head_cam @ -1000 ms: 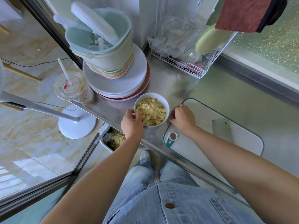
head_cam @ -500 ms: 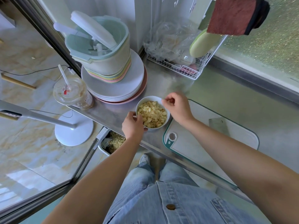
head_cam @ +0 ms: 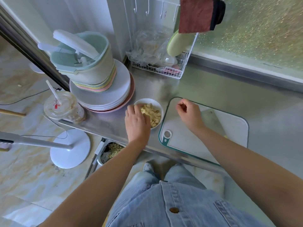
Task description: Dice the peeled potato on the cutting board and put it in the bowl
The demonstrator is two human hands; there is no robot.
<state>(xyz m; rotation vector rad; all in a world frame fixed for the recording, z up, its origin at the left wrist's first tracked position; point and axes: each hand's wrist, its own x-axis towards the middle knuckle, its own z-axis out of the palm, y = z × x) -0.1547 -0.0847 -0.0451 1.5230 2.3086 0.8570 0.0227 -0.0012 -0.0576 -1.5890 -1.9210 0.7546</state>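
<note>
The steel tabletop (head_cam: 213, 89) has its front edge running slantwise past the person's knees, with bare metal open beyond and to the right of the cutting board (head_cam: 234, 128); the board lies along that front edge, its right part cut by the right forearm; a stack of plates (head_cam: 121, 89) bearing nested tubs crowds the left end, and a wire basket (head_cam: 157, 71) fills the back corner; a lidded drink cup (head_cam: 64, 107) stands at the left corner's brink; the white bowl (head_cam: 147, 101) sits between plates and board, near the front edge, holding the diced potato (head_cam: 154, 115); a pale cleaver (head_cam: 211, 120) on the board is hard to make out; the left grip (head_cam: 136, 123) lies over the bowl's near-left rim, hiding it, so whether it clasps the rim cannot be told; the right grip (head_cam: 188, 113) hovers over the board's far-left corner, fingers curled in, nothing seen inside.
</note>
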